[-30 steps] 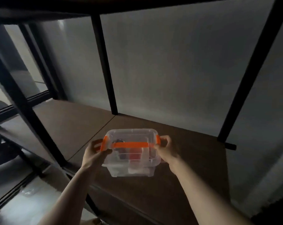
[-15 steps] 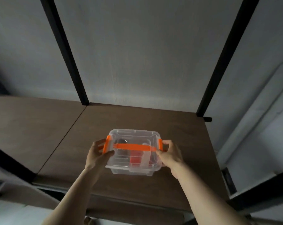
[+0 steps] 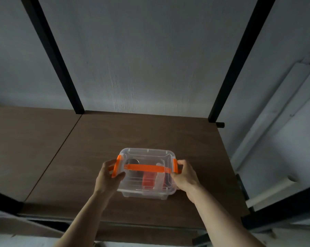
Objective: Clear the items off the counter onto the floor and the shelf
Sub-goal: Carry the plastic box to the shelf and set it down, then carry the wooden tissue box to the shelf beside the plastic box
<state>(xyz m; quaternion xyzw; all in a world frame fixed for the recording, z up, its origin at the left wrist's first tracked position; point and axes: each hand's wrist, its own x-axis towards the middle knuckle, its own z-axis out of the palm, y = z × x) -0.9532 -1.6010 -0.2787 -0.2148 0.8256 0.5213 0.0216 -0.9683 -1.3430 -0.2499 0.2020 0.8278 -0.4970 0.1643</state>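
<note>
- A person's left hand [image 3: 109,177] and right hand [image 3: 185,175] grip the two short ends of a clear plastic box [image 3: 147,172] over the brown shelf [image 3: 115,138], near its front edge.
- Fingers of both hands are wrapped around the orange latches [image 3: 117,165] at either end, closed on the box; an orange handle [image 3: 147,168] lies flat across the lid.
- Red contents and a round dark object show through the clear walls; what they are cannot be told.
- The box appears to sit on the shelf board or just above it; contact cannot be confirmed.
- The step in hand looks like setting it down: keep it level, seat the base flat clear of the front edge, then let go of both ends together so the latches do not spring open.
</note>
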